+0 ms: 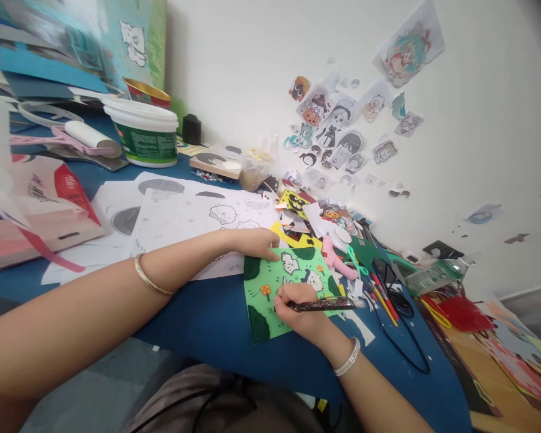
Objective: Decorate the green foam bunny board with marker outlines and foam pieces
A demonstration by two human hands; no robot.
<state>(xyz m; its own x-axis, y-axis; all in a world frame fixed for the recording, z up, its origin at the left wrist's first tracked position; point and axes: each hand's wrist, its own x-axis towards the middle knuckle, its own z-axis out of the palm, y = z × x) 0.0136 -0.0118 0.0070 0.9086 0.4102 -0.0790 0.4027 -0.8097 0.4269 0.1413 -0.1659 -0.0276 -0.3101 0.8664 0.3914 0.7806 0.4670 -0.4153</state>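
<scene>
A bright green card (270,328) with dark green patches, orange flowers and small white cartoon figures lies on the blue table in front of me. My left hand (259,242) is at its upper left edge, thumb on the card and fingers curled, holding it; some fingertips are hidden. My right hand (302,307) is closed around a dark patterned pen (327,305) above the card's lower right part. The pen's writing tip is hidden behind my fingers. Beyond my left wrist lie white sheets with printed cartoon outlines (175,222).
To the right are a pink glue gun (336,258), green scissors (357,261), colored pens (385,299), a black cable (417,343) and a clear bottle (437,273). A white tub (146,135) and a pink-red bag (49,210) stand left. Paper scraps and yellow cutouts (293,204) are piled behind.
</scene>
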